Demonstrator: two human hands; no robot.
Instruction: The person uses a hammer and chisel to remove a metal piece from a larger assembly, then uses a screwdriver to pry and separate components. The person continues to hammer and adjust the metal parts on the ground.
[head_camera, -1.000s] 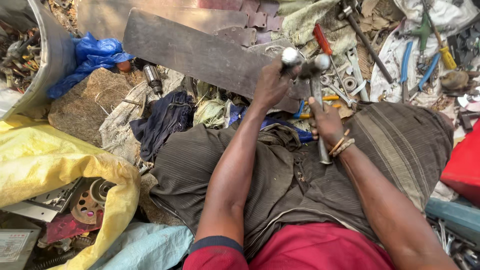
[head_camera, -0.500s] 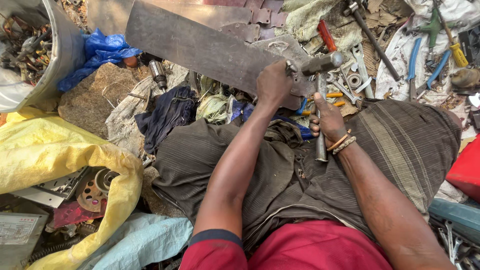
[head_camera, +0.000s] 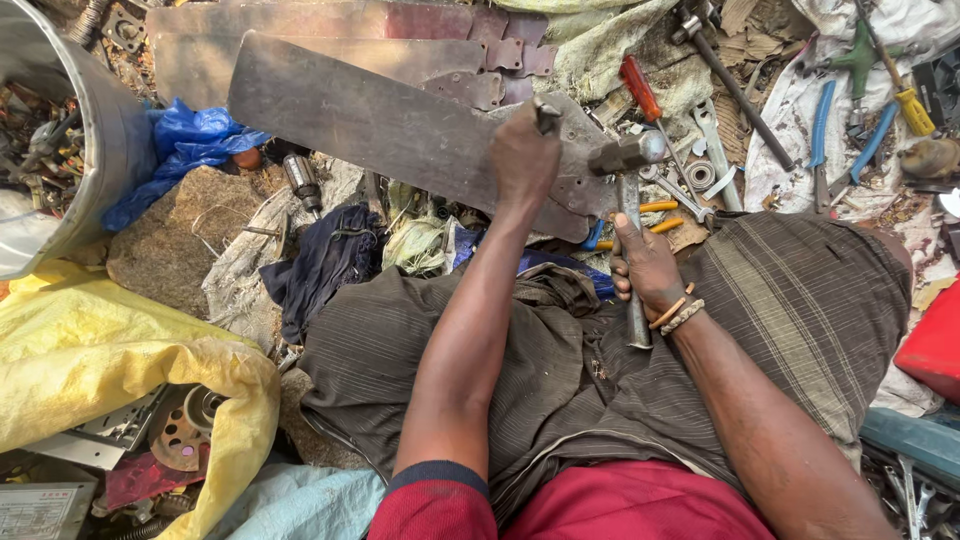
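The ground here is just dirt buried in scrap: a yellow sack (head_camera: 90, 350) on the left, a metal drum (head_camera: 70, 150) full of bits in the corner, a crumpled blue plastic bag (head_camera: 185, 140), rags, and loose tools spread on a white cloth (head_camera: 800, 110) off to the right. The person sits cross-legged in a striped grey wrap (head_camera: 780, 300), working over their lap.

The left hand (head_camera: 522, 160) is closed around a small steel punch or chisel (head_camera: 547, 117), standing it on the root end of a long metal fan blade (head_camera: 380, 125). The right hand (head_camera: 645, 265) is wrapped tight on the handle of a hammer (head_camera: 628, 160), gripping about midway down, with the head just beside the punch.

The blade lies across the pile just beyond the knees, wide tip pointing left. It's dull grey-brown sheet metal, rusty and scuffed, with a bracket plate at the narrow end showing holes. I'd guess it's fairly light but stiff, a bit springy, and the edges look thin enough to bite. Best held at the bracket end or flat across the middle. The hammer looks all steel, so head-heavy and probably slick on that bare handle.

More blades (head_camera: 300, 30) are stacked behind.
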